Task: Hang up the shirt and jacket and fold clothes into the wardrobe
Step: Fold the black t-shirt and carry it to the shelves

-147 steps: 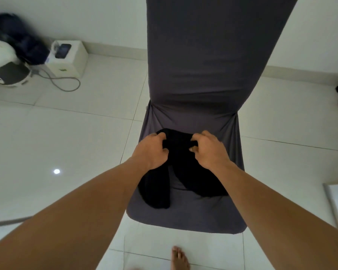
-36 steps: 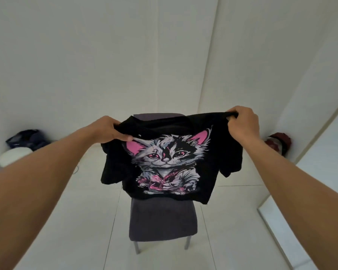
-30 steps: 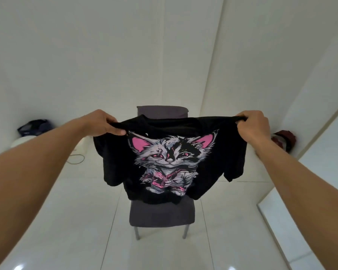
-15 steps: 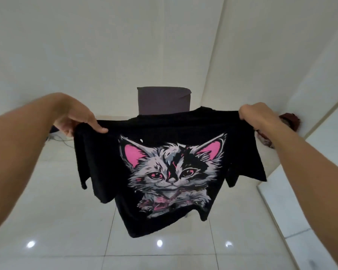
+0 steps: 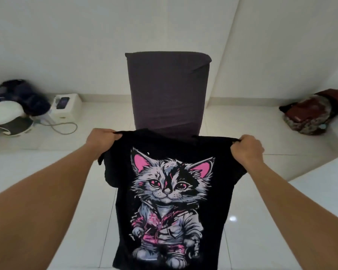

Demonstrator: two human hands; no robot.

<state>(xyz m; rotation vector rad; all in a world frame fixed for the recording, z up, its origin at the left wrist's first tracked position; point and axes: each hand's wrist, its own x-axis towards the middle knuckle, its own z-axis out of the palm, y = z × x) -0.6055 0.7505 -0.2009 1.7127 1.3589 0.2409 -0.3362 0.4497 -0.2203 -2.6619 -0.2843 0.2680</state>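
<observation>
The black cat-print shirt [image 5: 172, 201] hangs spread out between both hands, print side facing me. Left hand [image 5: 101, 142] and right hand [image 5: 246, 151] each have fingers curled tight round a shoulder corner. A grey-covered chair [image 5: 167, 92] stands just past the hands.

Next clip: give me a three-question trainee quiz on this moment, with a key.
1. True or false: the left hand and the right hand each grip a top corner of the black T-shirt.
2. What stands behind the T-shirt? A) a covered chair B) a wardrobe C) a table
3. Fill in: the print shows a ____ with pink ears.
Key: 1 true; 2 A; 3 cat.
</observation>
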